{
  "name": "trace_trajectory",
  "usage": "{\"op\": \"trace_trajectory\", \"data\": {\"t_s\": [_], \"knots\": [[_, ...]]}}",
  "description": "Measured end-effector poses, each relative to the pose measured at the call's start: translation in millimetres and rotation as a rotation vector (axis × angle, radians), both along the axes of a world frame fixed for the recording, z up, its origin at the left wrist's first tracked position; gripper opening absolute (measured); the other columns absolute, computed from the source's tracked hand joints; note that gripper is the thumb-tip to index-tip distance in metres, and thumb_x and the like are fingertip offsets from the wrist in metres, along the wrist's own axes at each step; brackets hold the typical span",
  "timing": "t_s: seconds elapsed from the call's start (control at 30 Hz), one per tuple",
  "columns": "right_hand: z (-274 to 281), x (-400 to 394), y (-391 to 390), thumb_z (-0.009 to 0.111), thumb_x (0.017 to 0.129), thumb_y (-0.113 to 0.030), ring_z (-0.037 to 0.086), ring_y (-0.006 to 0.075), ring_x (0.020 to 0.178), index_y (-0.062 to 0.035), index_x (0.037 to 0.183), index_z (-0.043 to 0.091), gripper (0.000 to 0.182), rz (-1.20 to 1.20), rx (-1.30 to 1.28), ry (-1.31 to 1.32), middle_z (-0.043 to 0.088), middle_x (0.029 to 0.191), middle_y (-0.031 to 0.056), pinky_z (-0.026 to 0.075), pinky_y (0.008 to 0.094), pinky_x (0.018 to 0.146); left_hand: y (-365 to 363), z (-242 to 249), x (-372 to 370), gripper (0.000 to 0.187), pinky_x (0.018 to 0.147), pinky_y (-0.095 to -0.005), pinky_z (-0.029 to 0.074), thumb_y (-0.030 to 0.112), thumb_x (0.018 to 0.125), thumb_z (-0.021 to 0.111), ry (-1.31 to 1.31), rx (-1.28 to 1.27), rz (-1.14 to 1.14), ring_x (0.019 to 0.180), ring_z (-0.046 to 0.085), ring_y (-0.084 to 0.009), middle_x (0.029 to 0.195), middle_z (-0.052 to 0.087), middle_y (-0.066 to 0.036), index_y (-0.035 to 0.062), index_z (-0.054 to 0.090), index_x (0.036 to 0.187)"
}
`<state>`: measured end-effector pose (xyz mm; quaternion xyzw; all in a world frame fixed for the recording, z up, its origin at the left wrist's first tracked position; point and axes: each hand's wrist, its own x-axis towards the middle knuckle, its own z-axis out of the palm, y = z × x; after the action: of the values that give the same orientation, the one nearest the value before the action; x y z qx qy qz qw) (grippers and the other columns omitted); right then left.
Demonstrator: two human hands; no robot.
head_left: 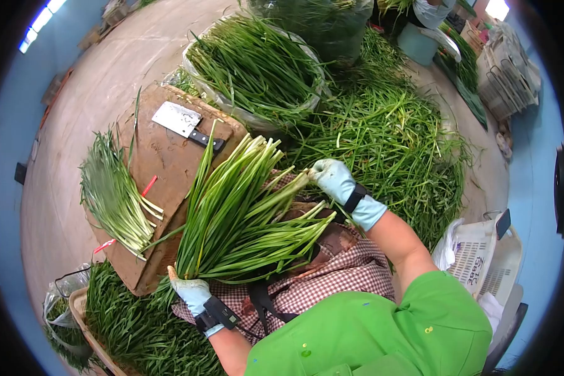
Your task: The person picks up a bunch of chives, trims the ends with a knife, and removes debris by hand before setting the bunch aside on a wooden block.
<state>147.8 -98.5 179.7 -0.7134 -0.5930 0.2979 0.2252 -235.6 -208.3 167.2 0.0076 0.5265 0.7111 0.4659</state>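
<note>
Both gloved hands grip 1 bunch [238,213] of long green stalks over the lap: left hand [191,291] clenched round its base, right hand [333,178] pinching leaf tips. It looks light, floppy, easily bruised; best held at the firmer base. Beyond the bunch lie a board [163,156] and cleaver [180,120].

The left hand [191,292] is gripping the base of a bunch of green chives [241,213], while the right hand [334,178] is touching its leaves above the wooden board [163,160].
</note>
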Motion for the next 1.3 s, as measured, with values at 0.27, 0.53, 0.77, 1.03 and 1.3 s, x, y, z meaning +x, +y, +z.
{"op": "trace_trajectory", "data": {"t_s": [0.27, 0.53, 0.77, 1.03, 1.3], "knots": [[34.9, 148.6, 4.2, 0.057, 0.075, -0.014, 0.058, 0.0201, 0.068, -0.0083, 0.101, 0.055, 0.027, -0.632, 0.661, -1.176, 0.062, 0.085, 0.0109, 0.048, 0.0337, 0.064, -2.2, -19.0, -10.5, 0.037, 0.075, -0.0358, 0.048, 0.039, 0.083, 0.048, 0.085, -0.030, 0.064, 0.081, 0.058, -0.0221, 0.098, 0.060, -0.009, 0.0059, 0.057, 0.099], [-6.9, 18.4, -0.1, 0.057, 0.081, -0.016, 0.061, 0.0128, 0.074, -0.0002, 0.108, 0.055, 0.031, 0.155, -0.461, 1.141, 0.063, 0.092, 0.0084, 0.049, 0.0201, 0.057, -1.2, -19.8, -19.3, 0.041, 0.083, -0.0379, 0.044, 0.039, 0.079, 0.052, -0.116, -0.058, -0.061, 0.085, 0.059, -0.0252, 0.100, 0.061, -0.009, 0.0047, 0.059, 0.100], [5.2, -17.4, 6.1, 0.058, 0.080, -0.019, 0.062, 0.0175, 0.068, 0.0026, 0.089, 0.061, 0.023, 0.216, -0.526, 1.083, 0.064, 0.082, 0.0139, 0.049, 0.0246, 0.056, -6.2, -11.6, -14.5, 0.039, 0.082, -0.0378, 0.044, 0.039, 0.079, 0.051, -0.015, -0.049, 0.059, 0.084, 0.059, -0.0253, 0.100, 0.061, -0.009, 0.0058, 0.060, 0.099], [3.8, 35.6, -3.1, 0.058, 0.080, -0.017, 0.059, 0.0188, 0.085, -0.0023, 0.088, 0.060, 0.017, 0.050, -0.269, 1.215, 0.062, 0.092, 0.0144, 0.049, 0.0287, 0.073, -6.8, -16.7, -12.9, 0.040, 0.080, -0.0384, 0.045, 0.040, 0.078, 0.052, -0.115, -0.068, -0.039, 0.081, 0.059, -0.0257, 0.098, 0.062, -0.009, 0.0057, 0.061, 0.097], [12.9, -26.0, 22.7, 0.055, 0.083, -0.022, 0.061, 0.0159, 0.064, -0.0009, 0.094, 0.060, 0.024, 0.350, -0.479, 0.913, 0.064, 0.075, 0.0101, 0.050, 0.0255, 0.057, -3.1, -6.4, -4.2, 0.043, 0.082, -0.0418, 0.043, 0.040, 0.076, 0.055, -0.127, -0.069, -0.025, 0.085, 0.057, -0.0272, 0.099, 0.061, -0.009, 0.0046, 0.060, 0.099]]}}
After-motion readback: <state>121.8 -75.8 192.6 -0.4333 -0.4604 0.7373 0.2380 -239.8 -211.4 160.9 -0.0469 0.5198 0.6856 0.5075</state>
